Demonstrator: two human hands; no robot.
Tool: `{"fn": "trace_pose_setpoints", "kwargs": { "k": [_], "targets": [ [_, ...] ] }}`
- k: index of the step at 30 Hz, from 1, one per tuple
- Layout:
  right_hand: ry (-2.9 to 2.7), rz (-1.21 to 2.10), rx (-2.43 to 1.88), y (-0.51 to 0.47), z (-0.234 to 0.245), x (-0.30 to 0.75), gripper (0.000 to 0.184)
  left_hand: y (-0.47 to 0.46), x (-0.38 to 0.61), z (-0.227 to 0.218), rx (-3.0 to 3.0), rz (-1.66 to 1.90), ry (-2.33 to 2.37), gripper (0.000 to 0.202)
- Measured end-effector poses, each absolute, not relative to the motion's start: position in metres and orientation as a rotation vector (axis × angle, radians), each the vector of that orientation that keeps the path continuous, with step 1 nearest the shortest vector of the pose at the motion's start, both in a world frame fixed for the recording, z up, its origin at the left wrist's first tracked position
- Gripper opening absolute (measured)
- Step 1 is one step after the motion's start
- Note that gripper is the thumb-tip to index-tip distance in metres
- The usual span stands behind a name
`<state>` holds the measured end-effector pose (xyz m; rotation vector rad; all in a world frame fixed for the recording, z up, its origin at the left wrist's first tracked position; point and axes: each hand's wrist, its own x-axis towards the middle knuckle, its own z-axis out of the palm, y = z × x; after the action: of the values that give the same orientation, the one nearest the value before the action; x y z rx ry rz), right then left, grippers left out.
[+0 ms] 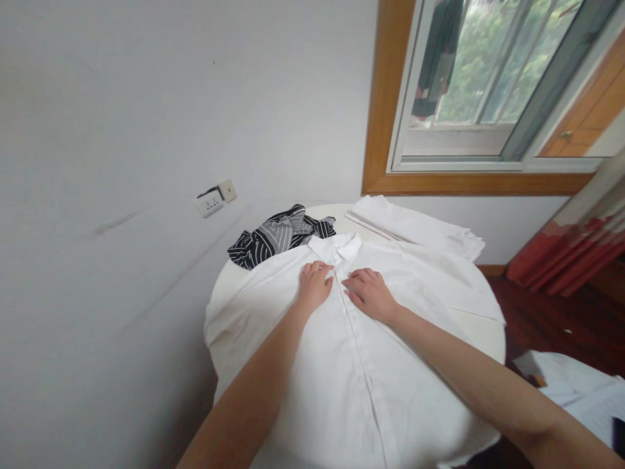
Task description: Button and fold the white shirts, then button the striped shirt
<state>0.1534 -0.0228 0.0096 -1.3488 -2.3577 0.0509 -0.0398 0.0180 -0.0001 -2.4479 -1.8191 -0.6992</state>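
Observation:
A white collared shirt (312, 378) lies front side up across a round white table (222, 280), its collar at the far end and its front placket running down the middle. My left hand (316, 284) rests on the shirt just below the collar, left of the placket, with its fingers lying on the cloth. To the right of the placket, my right hand (372, 293) lies palm down on the fabric, fingers slightly spread and pointing at the placket. Neither hand appears to grasp anything.
A crumpled black, grey and white striped cloth (278, 234) sits at the table's back left. Folded white cloth (415, 225) lies at the back right, below a wood-framed window (378, 98). A wall socket (209, 203) is on the left. White items (571, 384) are at the lower right.

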Motion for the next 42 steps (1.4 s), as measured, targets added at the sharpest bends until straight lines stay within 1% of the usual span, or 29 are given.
{"fn": "trace_pose_setpoints", "kwargs": {
  "k": [4, 6, 11, 16, 19, 22, 24, 26, 28, 29, 33, 37, 42],
  "targets": [
    [-2.466, 0.031, -1.377, -0.028, 0.003, 0.169, 0.046, 0.016, -0.039, -0.005, -2.518, -0.579, -1.766, 0.038],
    [-2.513, 0.042, -1.391, -0.027, 0.001, 0.172, 0.050, 0.015, -0.037, -0.006, -2.533, -0.527, -1.760, 0.041],
    [-2.565, 0.072, -1.406, -0.018, -0.001, 0.173, 0.055, 0.018, -0.033, -0.009, -2.515, -0.431, -1.787, 0.047],
    [-2.603, 0.119, -1.437, -0.008, 0.005, 0.172, 0.055, 0.025, -0.029, -0.005, -2.513, -0.340, -1.838, 0.047],
    [-2.558, 0.071, -1.473, -0.013, 0.019, 0.167, 0.051, 0.018, -0.025, 0.008, -2.463, -0.354, -1.796, 0.046],
    [-2.492, 0.016, -1.444, -0.032, 0.037, 0.159, 0.035, 0.001, -0.023, 0.024, -2.392, -0.431, -1.752, 0.044],
    [-2.484, 0.064, -1.432, -0.048, 0.046, 0.154, 0.025, -0.013, -0.024, 0.032, -2.409, -0.458, -1.781, 0.035],
    [-2.489, 0.164, -1.457, -0.063, 0.050, 0.151, 0.023, -0.028, -0.026, 0.034, -2.519, -0.459, -1.825, 0.027],
    [-2.469, 0.254, -1.502, -0.076, 0.048, 0.148, 0.019, -0.042, -0.029, 0.031, -2.684, -0.471, -1.825, 0.023],
    [-2.449, 0.277, -1.528, -0.080, 0.045, 0.147, 0.017, -0.049, -0.030, 0.029, -2.751, -0.496, -1.810, 0.023],
    [-2.356, 0.239, -1.623, -0.089, 0.035, 0.141, 0.022, -0.066, -0.025, 0.022, -2.805, -0.638, -1.776, 0.020],
    [-2.320, 0.210, -1.661, -0.092, 0.031, 0.136, 0.017, -0.068, -0.017, 0.021, -2.763, -0.669, -1.862, 0.016],
    [-2.268, 0.240, -1.637, -0.092, 0.030, 0.140, 0.015, -0.071, -0.017, 0.015, -2.774, -0.778, -1.877, 0.018]
  ]
}}
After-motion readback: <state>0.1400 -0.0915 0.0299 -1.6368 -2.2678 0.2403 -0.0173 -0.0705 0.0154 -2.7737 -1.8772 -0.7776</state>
